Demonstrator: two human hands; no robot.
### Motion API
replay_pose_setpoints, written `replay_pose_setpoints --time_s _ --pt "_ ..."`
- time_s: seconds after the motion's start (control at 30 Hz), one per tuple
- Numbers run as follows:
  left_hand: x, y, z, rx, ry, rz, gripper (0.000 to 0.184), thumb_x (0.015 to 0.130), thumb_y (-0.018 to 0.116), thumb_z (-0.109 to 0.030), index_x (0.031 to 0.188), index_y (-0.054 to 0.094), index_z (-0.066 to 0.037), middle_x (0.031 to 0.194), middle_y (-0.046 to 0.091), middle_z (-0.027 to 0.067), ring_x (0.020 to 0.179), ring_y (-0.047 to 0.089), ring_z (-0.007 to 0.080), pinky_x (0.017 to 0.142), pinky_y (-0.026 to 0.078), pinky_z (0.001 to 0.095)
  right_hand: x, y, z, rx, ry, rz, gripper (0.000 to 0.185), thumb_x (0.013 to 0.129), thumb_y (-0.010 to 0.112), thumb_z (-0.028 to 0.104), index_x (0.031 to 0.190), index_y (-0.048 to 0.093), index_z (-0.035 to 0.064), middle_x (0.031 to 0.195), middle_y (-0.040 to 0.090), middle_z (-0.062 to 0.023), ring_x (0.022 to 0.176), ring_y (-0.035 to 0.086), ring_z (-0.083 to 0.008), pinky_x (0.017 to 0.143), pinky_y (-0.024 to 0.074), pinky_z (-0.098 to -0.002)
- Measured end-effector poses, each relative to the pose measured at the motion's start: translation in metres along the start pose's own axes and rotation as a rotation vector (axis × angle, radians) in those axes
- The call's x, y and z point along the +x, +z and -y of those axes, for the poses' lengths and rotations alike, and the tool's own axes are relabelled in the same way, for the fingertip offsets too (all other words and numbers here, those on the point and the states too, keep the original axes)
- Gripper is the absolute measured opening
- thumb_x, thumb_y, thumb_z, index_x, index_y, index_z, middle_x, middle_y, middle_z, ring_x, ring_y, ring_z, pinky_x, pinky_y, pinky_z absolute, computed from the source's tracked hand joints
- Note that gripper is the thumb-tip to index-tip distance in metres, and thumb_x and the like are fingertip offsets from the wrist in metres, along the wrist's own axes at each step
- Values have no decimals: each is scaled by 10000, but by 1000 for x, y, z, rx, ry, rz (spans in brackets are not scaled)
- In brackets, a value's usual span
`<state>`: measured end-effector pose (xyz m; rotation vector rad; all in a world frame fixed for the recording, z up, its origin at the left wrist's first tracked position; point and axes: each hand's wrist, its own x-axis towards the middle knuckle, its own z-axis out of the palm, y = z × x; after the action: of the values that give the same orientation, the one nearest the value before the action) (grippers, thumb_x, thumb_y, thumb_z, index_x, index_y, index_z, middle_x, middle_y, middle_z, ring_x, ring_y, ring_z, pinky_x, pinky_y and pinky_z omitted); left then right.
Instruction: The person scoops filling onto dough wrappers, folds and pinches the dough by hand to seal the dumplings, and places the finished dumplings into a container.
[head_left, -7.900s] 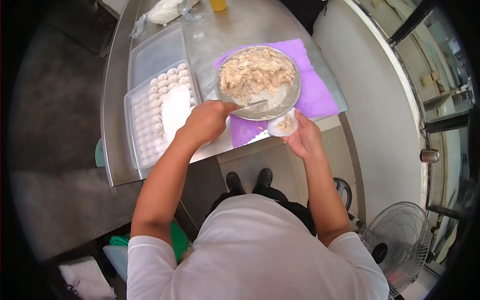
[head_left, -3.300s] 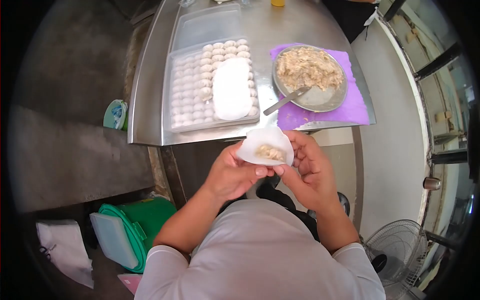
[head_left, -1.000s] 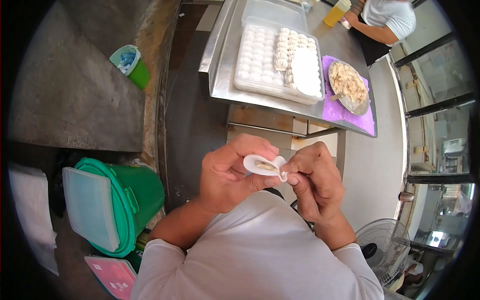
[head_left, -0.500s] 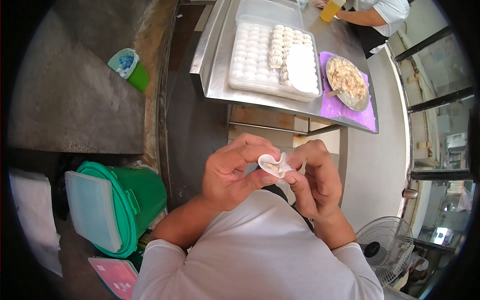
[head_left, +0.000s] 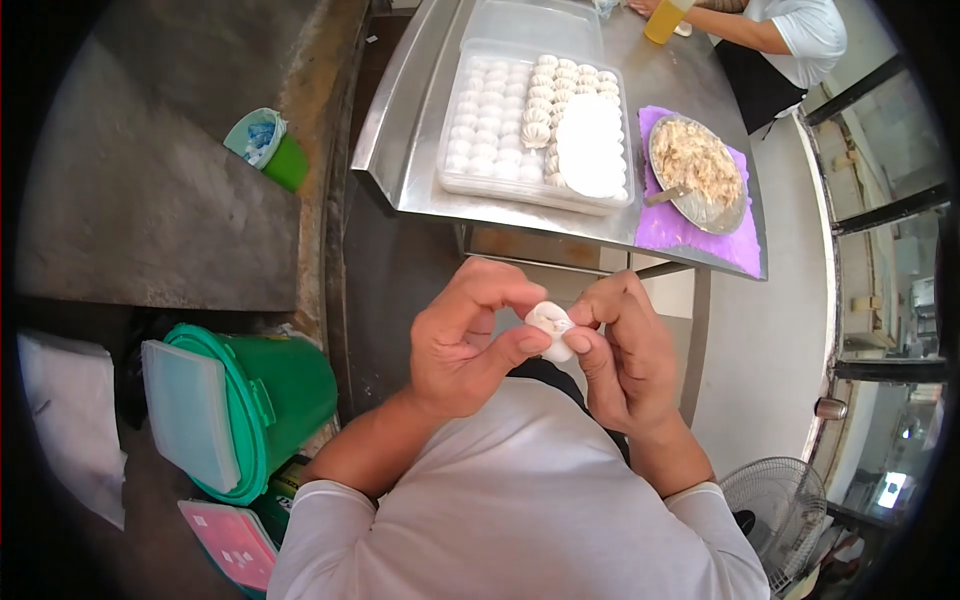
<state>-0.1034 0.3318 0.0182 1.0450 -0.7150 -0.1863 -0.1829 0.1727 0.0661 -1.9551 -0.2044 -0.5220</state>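
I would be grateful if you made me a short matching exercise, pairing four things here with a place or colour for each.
1. Dough piece
2. Metal bowl
3. Fan
4. Bottle

A. yellow
B. on the purple cloth
C. at the lower right of the view
D. held by the left hand and the right hand

Right pairs: 1-D, 2-B, 3-C, 4-A
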Motion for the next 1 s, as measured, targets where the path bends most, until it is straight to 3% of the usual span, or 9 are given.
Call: replay_pose_setpoints --time_s 0.2,0.27,0.37,0.47,0.53,0.63,0.87,0.97,1.0 --pt "14 30 18 93 -52 -1 215 925 744 -55 1120 687 13 1055 615 115 961 586 179 823 495 305 4 -41 -29 -8 -178 -6 119 941 661 -10 1044 618 -53 908 597 -128 789 560 -223 637 474 -320" --pt "22 39 23 132 -62 11 217 923 745 -51 1122 688 13 1053 619 118 959 587 181 823 496 306 0 -50 -37 171 36 -68 102 945 656 -3 1022 602 -43 917 601 -133 788 559 -238 651 475 -324" --pt "36 57 35 200 -57 73 225 922 746 -57 1129 690 13 1063 622 124 949 590 181 807 500 311 7 -78 -43 48 -17 20 105 946 654 6 1024 595 -31 912 592 -130 792 556 -243 671 474 -327" --pt "43 74 43 243 -15 -62 208 916 748 -51 1110 705 10 1035 629 118 927 597 181 785 504 314 8 -92 -57 33 9 30 102 953 653 25 1029 602 -20 920 594 -132 796 559 -249 691 481 -330" --pt "44 78 42 324 -93 6 190 920 739 -61 1090 708 19 1059 612 125 955 579 182 815 488 304 9 -102 -64 40 4 49 94 958 647 28 1024 604 -22 915 588 -132 790 557 -249 688 480 -334" --pt "57 87 45 395 -12 17 186 866 778 -13 1045 729 2 958 630 96 865 607 170 753 492 277 14 -114 -72 79 1 67 81 964 634 27 1018 604 -26 901 575 -131 779 554 -249 681 477 -343" --pt "72 71 59 405 -95 52 205 834 801 -13 1029 737 -16 939 611 85 857 589 156 752 480 269 24 -114 -88 22 -31 76 128 944 654 26 1058 619 -19 874 547 -121 776 557 -241 684 481 -344" --pt "86 54 60 441 -142 211 217 927 750 -115 1107 708 -2 983 636 91 892 618 167 750 484 263 30 -110 -97 57 -27 115 153 926 680 37 1064 634 -13 854 516 -107 775 546 -238 687 479 -334" --pt "90 51 64 131 -355 166 272 983 674 -156 1188 656 22 1053 637 116 909 637 175 754 512 281 35 -108 -100 49 -22 109 153 926 680 37 1064 634 -13 854 516 -107 775 546 -238 687 479 -334"
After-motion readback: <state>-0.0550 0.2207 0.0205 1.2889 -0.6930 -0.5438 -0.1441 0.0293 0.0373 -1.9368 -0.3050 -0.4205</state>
